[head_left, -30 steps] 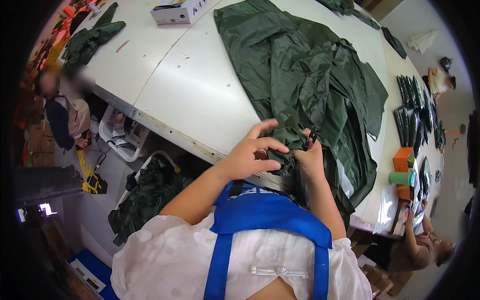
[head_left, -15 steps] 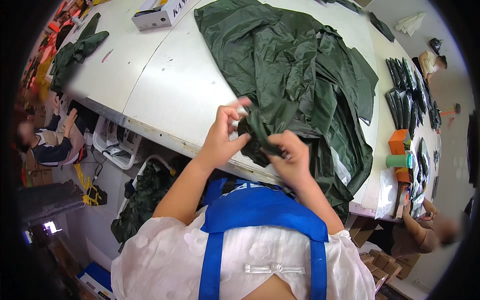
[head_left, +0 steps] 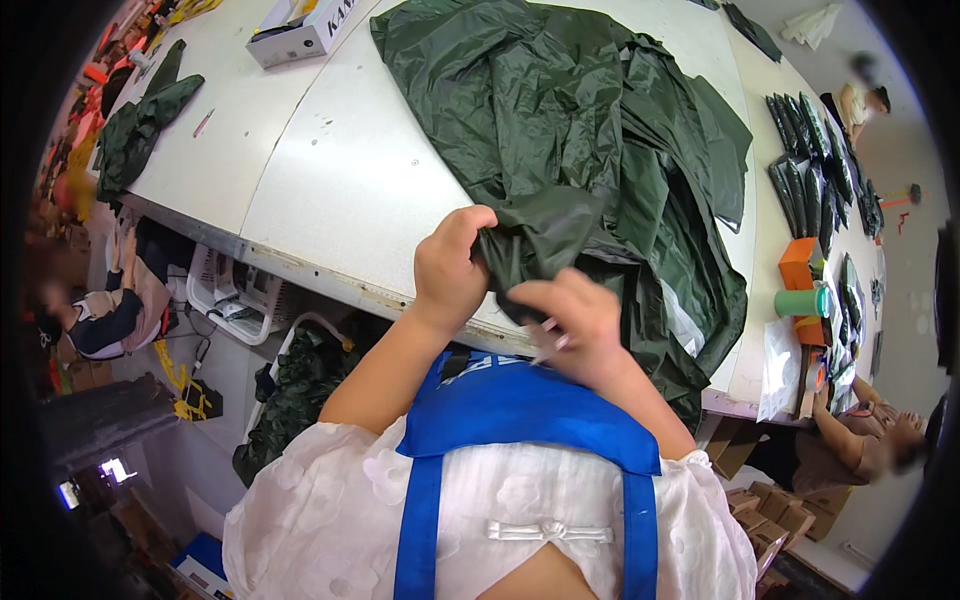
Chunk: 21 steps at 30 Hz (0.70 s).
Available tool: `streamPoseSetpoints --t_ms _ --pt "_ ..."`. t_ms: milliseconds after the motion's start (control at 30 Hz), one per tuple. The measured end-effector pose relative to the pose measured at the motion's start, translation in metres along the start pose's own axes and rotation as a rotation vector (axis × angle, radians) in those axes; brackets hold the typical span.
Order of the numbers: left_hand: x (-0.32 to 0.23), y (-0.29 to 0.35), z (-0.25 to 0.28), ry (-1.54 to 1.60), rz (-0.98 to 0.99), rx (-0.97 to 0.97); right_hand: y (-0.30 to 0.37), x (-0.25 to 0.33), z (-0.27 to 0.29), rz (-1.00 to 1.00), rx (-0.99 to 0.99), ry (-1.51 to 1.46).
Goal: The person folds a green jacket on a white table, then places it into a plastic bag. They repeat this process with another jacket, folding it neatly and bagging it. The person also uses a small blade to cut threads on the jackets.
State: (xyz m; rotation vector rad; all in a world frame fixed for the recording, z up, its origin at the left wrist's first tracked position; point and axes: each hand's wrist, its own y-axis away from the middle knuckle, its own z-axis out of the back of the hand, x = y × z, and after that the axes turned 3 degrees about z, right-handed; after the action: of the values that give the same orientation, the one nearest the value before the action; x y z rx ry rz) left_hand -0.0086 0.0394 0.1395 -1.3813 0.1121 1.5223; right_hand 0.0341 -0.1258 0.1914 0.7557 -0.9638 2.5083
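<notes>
A large, crumpled dark green garment (head_left: pixel 560 110) of thin, shiny cloth spreads over the white table and hangs past its front edge. My left hand (head_left: pixel 455 265) is closed on a bunched part of it near that edge, fingers curled around the cloth. Close by on the right, my right hand (head_left: pixel 580 325) is bent, its index finger reaching to the gathered cloth. Something small and pinkish shows blurred beneath its curled fingers; what it is cannot be made out.
On the table (head_left: pixel 330 190) are a white box (head_left: pixel 295 35), a smaller green cloth piece (head_left: pixel 145 125) and a small pink tool (head_left: pixel 203 123). Black packets (head_left: pixel 800 170) and a green cylinder (head_left: pixel 800 302) lie right. White baskets (head_left: pixel 230 290) stand below; other people sit at both sides.
My left hand has closed from spread fingers onto the cloth. My right hand has moved slightly down, its index finger now stretched out. The bunched cloth has opened into a smoother fold.
</notes>
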Motion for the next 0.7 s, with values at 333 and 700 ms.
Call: streamPoseSetpoints --t_ms 333,700 --pt "-0.007 0.029 0.026 0.223 0.393 0.314 0.036 -0.056 -0.004 -0.520 -0.354 -0.296" --pt "0.051 -0.068 0.080 0.549 0.673 1.070 0.098 -0.096 0.008 -0.561 0.236 0.077"
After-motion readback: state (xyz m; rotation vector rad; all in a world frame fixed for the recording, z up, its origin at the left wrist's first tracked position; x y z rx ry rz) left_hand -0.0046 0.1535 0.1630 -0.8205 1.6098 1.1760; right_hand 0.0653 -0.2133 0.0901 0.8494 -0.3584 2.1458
